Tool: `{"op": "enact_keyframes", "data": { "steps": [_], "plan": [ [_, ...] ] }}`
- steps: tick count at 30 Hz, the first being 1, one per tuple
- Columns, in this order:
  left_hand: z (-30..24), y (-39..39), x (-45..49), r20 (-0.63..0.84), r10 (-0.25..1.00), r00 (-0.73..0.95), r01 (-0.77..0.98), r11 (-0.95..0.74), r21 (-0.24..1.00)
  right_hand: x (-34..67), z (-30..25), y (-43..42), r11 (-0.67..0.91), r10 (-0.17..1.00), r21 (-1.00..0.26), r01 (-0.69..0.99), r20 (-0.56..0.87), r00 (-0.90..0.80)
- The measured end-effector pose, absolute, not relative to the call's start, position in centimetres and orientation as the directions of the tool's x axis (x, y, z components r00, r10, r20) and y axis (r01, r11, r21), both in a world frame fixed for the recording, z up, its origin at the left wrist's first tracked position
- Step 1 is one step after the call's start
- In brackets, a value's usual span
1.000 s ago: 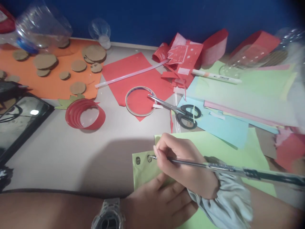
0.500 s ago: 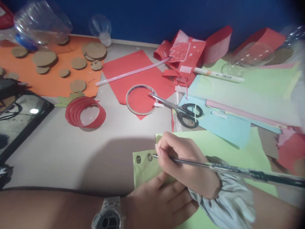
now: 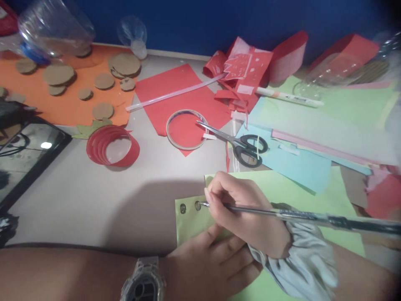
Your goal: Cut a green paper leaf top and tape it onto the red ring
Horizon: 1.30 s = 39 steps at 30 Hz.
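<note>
My right hand (image 3: pixel 242 209) pinches a slim pen (image 3: pixel 300 215), whose tip touches a small dark oval near the top edge of a yellow-green paper strip (image 3: pixel 189 221). A second dark oval sits left of it on the same strip. Palm down, my left hand (image 3: pixel 209 263) lies with its fingers stretched across the strip, a watch (image 3: pixel 144 280) on its wrist. Under both hands spreads a larger light green sheet (image 3: pixel 316 184). Black-handled scissors (image 3: pixel 247 150) lie beyond my right hand, their blades over a roll of tape (image 3: pixel 168 136).
A red paper ring (image 3: pixel 133 154) stands at left near a dark tablet or screen (image 3: pixel 28 163). Cardboard discs (image 3: pixel 59 75) rest on an orange sheet (image 3: pixel 115 100). Behind are a plastic bottle (image 3: pixel 56 29), red paper (image 3: pixel 153 98) and a marker (image 3: pixel 291 97). Blue sheets (image 3: pixel 300 167) lie right.
The pen tip stays on the right-hand oval, with hardly any visible movement. My left hand keeps its place, and the whole view has shifted very slightly.
</note>
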<state>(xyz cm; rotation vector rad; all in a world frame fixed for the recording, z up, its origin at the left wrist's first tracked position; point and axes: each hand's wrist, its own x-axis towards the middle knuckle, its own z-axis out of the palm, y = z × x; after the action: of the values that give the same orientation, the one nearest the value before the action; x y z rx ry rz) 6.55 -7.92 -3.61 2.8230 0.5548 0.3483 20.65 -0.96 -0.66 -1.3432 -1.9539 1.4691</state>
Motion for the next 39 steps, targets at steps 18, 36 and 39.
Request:
{"op": "enact_keyframes", "data": {
  "steps": [18, 36, 39],
  "plan": [
    [-4.7, -8.2, 6.9, 0.315, 0.415, 0.853, 0.361, -0.907, 0.219, 20.3, -0.7, -0.9, 0.048, 0.845, -0.870, 0.490, -0.227, -0.485],
    [-5.5, -8.1, 7.4, 0.436, 0.416, 0.798, 0.389, -0.908, 0.154, 20.0, -0.7, -1.0, 0.053, 0.841, -0.840, 0.539, -0.253, -0.477],
    [-5.3, -8.0, 7.3, 0.443, 0.419, 0.793, 0.392, -0.907, 0.155, 20.0, -0.7, -1.0, 0.072, 0.844, -0.836, 0.543, -0.239, -0.479]
  ]
}}
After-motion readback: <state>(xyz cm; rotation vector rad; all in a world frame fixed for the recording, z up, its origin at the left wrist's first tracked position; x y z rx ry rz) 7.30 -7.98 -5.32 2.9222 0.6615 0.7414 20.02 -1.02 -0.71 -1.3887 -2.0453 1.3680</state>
